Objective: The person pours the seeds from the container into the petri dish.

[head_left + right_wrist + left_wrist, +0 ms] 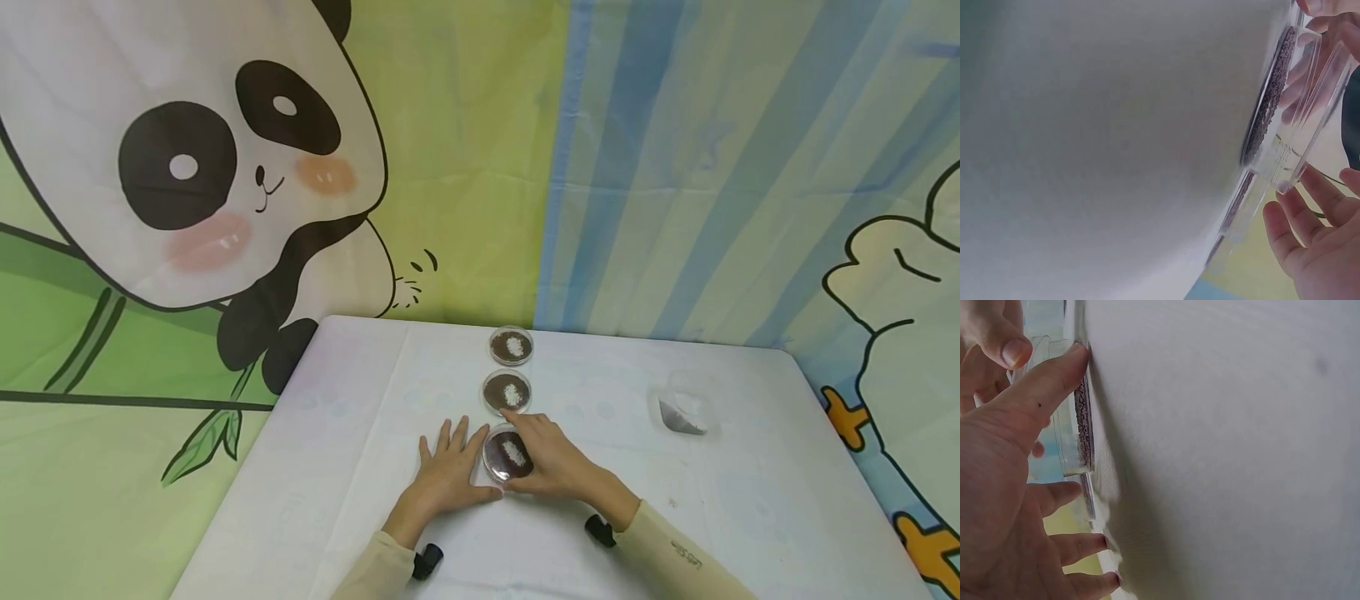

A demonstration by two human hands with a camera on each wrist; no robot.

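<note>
The nearest petri dish [510, 454] holds dark brown granules with a white patch in the middle. My right hand [558, 458] spans it, thumb at the near side and fingers at the far side. In the right wrist view its fingertips grip the rim of a clear lid [1329, 81], which tilts above the dish base. My left hand [447, 475] rests on the table at the dish's left, its fingers spread and straight. The left wrist view shows the left thumb [1054, 378] against the dish's side. Part of the lid's edge is hidden by the right hand.
Two similar petri dishes, a middle one [506, 392] and a far one [512, 346], stand in line behind. To the right is a clear plastic container [684, 412] with dark material in one corner. The white table [375, 400] meets a cartoon-printed curtain [465, 167] at the back.
</note>
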